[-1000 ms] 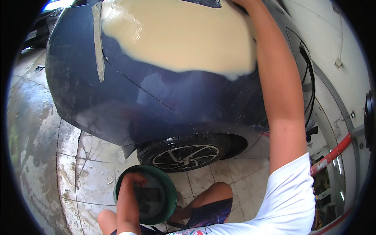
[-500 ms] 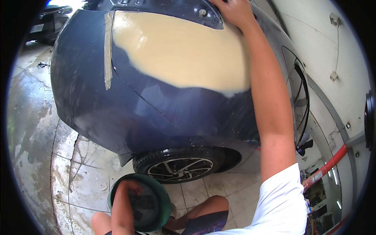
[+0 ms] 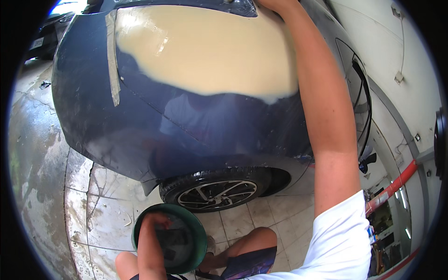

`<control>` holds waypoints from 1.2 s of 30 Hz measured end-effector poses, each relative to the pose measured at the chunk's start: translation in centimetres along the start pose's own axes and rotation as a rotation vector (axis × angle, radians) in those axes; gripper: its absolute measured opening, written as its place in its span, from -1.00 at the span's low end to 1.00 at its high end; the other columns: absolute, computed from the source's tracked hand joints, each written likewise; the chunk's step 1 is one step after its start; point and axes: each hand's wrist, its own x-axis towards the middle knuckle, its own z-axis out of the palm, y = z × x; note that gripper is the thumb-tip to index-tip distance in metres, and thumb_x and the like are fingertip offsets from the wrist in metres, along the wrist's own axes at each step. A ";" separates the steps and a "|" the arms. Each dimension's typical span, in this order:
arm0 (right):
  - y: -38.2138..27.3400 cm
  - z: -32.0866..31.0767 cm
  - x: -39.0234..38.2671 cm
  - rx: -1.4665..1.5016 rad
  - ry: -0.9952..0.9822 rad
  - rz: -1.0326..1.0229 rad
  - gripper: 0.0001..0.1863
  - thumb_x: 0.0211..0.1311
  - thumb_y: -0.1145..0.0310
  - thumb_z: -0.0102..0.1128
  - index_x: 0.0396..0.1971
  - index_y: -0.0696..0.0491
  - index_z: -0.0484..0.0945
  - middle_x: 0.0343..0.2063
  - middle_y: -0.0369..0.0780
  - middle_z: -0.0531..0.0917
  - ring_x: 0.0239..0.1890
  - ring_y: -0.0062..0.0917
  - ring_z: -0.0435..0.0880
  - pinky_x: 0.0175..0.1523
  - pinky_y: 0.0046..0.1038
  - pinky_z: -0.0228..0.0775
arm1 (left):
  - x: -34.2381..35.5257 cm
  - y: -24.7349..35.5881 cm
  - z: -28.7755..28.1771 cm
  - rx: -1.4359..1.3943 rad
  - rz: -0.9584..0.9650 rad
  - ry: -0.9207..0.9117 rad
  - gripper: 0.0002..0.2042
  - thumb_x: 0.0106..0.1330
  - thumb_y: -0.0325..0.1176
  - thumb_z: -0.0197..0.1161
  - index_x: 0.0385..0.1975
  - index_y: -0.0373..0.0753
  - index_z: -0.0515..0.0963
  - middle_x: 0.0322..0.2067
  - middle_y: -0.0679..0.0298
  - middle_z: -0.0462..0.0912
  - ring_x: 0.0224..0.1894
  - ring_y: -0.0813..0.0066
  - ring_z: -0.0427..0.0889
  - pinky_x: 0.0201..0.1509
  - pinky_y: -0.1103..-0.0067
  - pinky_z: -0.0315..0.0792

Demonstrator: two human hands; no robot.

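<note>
Your L hand (image 3: 159, 219) is in the bucket (image 3: 201, 242), btwn your legs (image 3: 254, 243), nearer you than the wheel (image 3: 217, 194). Car body (image 3: 219, 122) ahead; patch (image 3: 210, 53) on its upper pt, tape strip (image 3: 113, 58) along patch's L edge. Your R hand (image 3: 279, 4): nr patch's top R. 2nd car (image 3: 43, 41) far L; pipe (image 3: 395, 185) far R.

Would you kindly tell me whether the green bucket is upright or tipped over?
Upright: the green bucket shows its round open top to the downward-looking camera, and the left hand reaches inside.
</note>
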 end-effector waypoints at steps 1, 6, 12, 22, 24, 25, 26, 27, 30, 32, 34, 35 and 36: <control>-0.2 0.3 0.3 0.027 0.003 -0.047 -0.43 0.28 0.04 0.35 0.12 0.16 0.65 0.25 0.01 0.59 0.36 -0.11 0.48 0.48 -0.23 0.22 | -0.4 0.2 0.0 0.023 0.016 0.027 -0.75 0.47 -0.19 0.24 -0.13 -0.23 0.74 -0.28 0.22 0.80 -0.24 0.42 0.79 0.02 0.39 0.61; 6.4 -7.2 -12.4 -0.060 0.027 -0.042 -0.48 0.25 -0.02 0.42 0.13 -0.07 0.71 0.25 -0.09 0.62 0.26 -0.15 0.58 0.38 -0.22 0.33 | -0.4 -0.1 0.1 0.022 0.024 0.005 -0.74 0.45 -0.21 0.28 -0.10 -0.25 0.74 -0.25 0.20 0.81 -0.21 0.41 0.80 0.06 0.38 0.60; 4.5 -5.8 -8.8 -0.056 -0.001 0.043 -0.45 0.23 -0.07 0.40 0.13 -0.08 0.71 0.29 -0.11 0.58 0.33 -0.15 0.50 0.41 -0.17 0.28 | 2.1 -2.3 -0.6 0.000 0.090 -0.008 -0.79 0.39 -0.29 0.34 -0.10 -0.25 0.74 -0.23 0.22 0.81 -0.23 0.38 0.80 0.03 0.36 0.61; 8.3 -9.3 -15.4 -0.176 -0.019 0.141 -0.43 0.14 -0.16 0.45 0.04 -0.11 0.76 0.25 -0.18 0.63 0.25 -0.22 0.58 0.31 -0.15 0.39 | 0.2 -1.0 -0.9 0.011 -0.047 0.011 -0.80 0.37 -0.32 0.36 -0.12 -0.25 0.74 -0.24 0.23 0.80 -0.23 0.37 0.80 0.00 0.35 0.61; 9.9 -9.1 -16.6 -0.112 0.056 0.083 -0.43 0.14 -0.18 0.44 0.02 -0.10 0.77 0.21 -0.23 0.66 0.19 -0.23 0.62 0.27 -0.18 0.41 | -0.5 -1.1 -0.4 0.019 -0.040 0.002 -0.80 0.37 -0.32 0.36 -0.12 -0.25 0.74 -0.24 0.23 0.80 -0.23 0.37 0.80 -0.01 0.35 0.61; 9.5 -8.0 -15.3 -0.100 0.075 0.042 -0.44 0.13 -0.17 0.45 0.02 -0.09 0.77 0.21 -0.23 0.66 0.19 -0.23 0.63 0.27 -0.18 0.41 | -0.8 -1.2 -0.4 0.013 -0.050 0.000 -0.80 0.37 -0.32 0.36 -0.12 -0.25 0.74 -0.24 0.23 0.80 -0.23 0.37 0.80 -0.01 0.35 0.61; 8.3 -6.9 -13.1 -0.120 0.098 0.105 -0.44 0.13 -0.16 0.46 0.02 -0.09 0.77 0.20 -0.24 0.67 0.18 -0.24 0.64 0.26 -0.18 0.41 | -0.9 -1.2 -0.3 0.020 -0.053 0.001 -0.80 0.36 -0.32 0.36 -0.12 -0.25 0.74 -0.24 0.23 0.80 -0.23 0.36 0.80 -0.01 0.35 0.61; 6.3 -5.4 -9.6 -0.115 -0.196 0.259 -0.28 0.31 -0.20 0.23 0.32 -0.05 0.53 0.44 -0.17 0.41 0.51 -0.13 0.24 0.58 0.02 -0.07 | -1.0 -1.2 -0.3 0.024 -0.055 0.002 -0.80 0.36 -0.32 0.36 -0.12 -0.25 0.74 -0.24 0.23 0.80 -0.23 0.36 0.80 -0.01 0.35 0.61; -0.4 -1.2 0.1 0.020 -0.193 0.176 -0.33 0.29 -0.18 0.25 0.26 -0.05 0.59 0.42 -0.18 0.44 0.48 -0.14 0.30 0.58 0.00 -0.04 | -0.8 -1.4 -0.1 0.041 -0.056 0.004 -0.80 0.36 -0.32 0.36 -0.12 -0.25 0.74 -0.24 0.23 0.80 -0.23 0.36 0.80 -0.01 0.35 0.61; -2.3 -1.5 0.8 0.010 -0.219 0.152 -0.34 0.28 -0.18 0.25 0.22 -0.03 0.63 0.41 -0.16 0.46 0.45 -0.14 0.33 0.58 0.01 -0.05 | -0.6 -1.5 -0.1 0.045 -0.061 0.006 -0.80 0.36 -0.32 0.36 -0.12 -0.25 0.74 -0.24 0.23 0.80 -0.23 0.36 0.80 -0.02 0.35 0.61; -1.0 -4.0 -3.6 0.051 -0.090 0.097 -0.35 0.24 -0.17 0.31 0.16 0.01 0.67 0.36 -0.09 0.51 0.42 -0.12 0.39 0.58 -0.01 -0.02 | -0.4 -1.4 -0.1 0.034 -0.067 0.011 -0.81 0.36 -0.32 0.36 -0.12 -0.25 0.74 -0.24 0.23 0.80 -0.23 0.36 0.80 -0.02 0.35 0.61; 1.0 -5.7 -6.9 0.011 -0.100 0.135 -0.35 0.24 -0.14 0.34 0.16 0.03 0.67 0.35 -0.08 0.52 0.42 -0.12 0.39 0.58 -0.05 -0.01 | -0.3 -1.4 -0.1 0.032 -0.064 0.007 -0.81 0.36 -0.32 0.36 -0.12 -0.25 0.74 -0.24 0.23 0.80 -0.23 0.36 0.80 -0.02 0.35 0.61; 2.6 -7.6 -10.2 -0.032 -0.108 0.173 -0.36 0.23 -0.12 0.37 0.16 0.04 0.67 0.33 -0.07 0.53 0.43 -0.12 0.39 0.58 -0.09 -0.01 | -0.2 -1.3 -0.2 0.032 -0.066 0.007 -0.81 0.36 -0.33 0.36 -0.12 -0.25 0.74 -0.24 0.23 0.80 -0.23 0.36 0.80 -0.02 0.35 0.61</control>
